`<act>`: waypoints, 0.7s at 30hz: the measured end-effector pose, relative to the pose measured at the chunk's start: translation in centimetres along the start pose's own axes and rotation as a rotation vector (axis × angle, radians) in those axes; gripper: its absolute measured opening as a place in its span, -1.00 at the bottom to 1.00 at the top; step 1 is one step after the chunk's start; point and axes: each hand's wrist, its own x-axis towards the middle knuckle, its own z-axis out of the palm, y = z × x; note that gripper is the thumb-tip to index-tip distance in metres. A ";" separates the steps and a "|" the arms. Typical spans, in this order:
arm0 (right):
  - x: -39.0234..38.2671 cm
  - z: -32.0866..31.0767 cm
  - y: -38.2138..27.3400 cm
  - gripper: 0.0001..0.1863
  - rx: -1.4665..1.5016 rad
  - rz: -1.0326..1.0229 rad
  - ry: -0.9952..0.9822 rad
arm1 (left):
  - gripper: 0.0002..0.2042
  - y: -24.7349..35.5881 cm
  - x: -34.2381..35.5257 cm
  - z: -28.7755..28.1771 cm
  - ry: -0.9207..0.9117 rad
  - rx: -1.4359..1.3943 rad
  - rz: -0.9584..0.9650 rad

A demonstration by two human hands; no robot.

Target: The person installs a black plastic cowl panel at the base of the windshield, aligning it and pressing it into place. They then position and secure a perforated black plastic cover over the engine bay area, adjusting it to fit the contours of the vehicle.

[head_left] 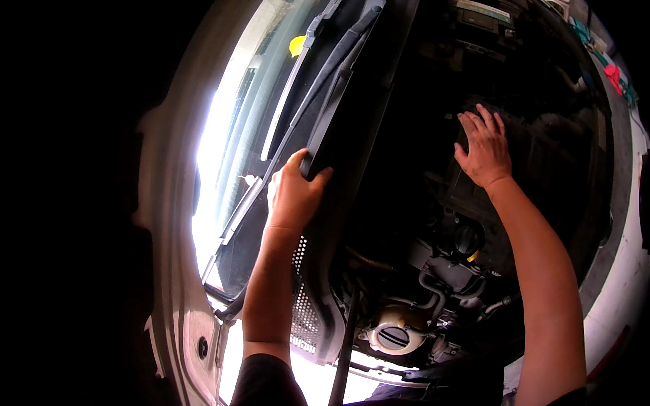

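My left hand (294,195) is curled at the base of the windshield, with thumb and fingers around the raised edge of a long black cowl trim (330,128). Some of its fingers are hidden behind that edge. Two wiper arms (318,84) run alongside, just left of the trim. Over the dark engine bay, my right hand (485,150) is open, palm down, fingers spread, holding nothing. Beneath it lies a dark engine part (467,196); whether the hand touches it I cannot tell.
A pale reservoir with a black cap (394,336) sits near the bay's lower end, below a round black cap (467,240) and yellow handle (472,257). A black rod (349,352) rises beside a perforated grille (305,311). The bright windshield (227,135) lies left.
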 end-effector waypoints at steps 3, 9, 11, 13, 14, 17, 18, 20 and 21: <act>0.1 -0.3 -0.1 -0.38 -0.007 0.005 -0.010 | -0.38 -1.1 0.9 0.1 -0.022 0.004 -0.023; 0.1 -0.1 -0.2 -0.40 -0.014 0.001 -0.005 | -0.36 -1.1 1.7 0.1 -0.083 0.011 -0.091; 0.1 -0.1 -0.2 -0.40 -0.016 -0.004 -0.002 | -0.36 -0.4 1.4 0.0 -0.062 0.064 -0.095; 0.2 -0.1 -0.3 -0.40 -0.008 -0.016 0.011 | -0.36 -0.5 1.4 0.1 -0.043 0.101 -0.081; 0.1 -0.1 -0.2 -0.40 0.009 -0.045 0.050 | -0.36 -0.7 1.6 0.2 -0.034 0.112 -0.065; 1.3 -0.8 -1.8 -0.42 0.167 -0.253 0.206 | -0.36 -1.3 1.9 0.2 -0.047 0.085 -0.051; 2.8 -1.8 -4.5 -0.43 0.288 -0.403 0.278 | -0.36 -1.4 1.8 0.1 -0.039 0.093 -0.054; 5.7 -3.5 -12.6 -0.52 0.501 -0.690 0.424 | -0.35 -1.8 1.4 0.2 -0.052 0.101 -0.081; 7.5 -3.6 -15.7 -0.62 0.542 -0.761 0.425 | -0.35 -1.3 1.4 0.0 -0.057 0.098 -0.089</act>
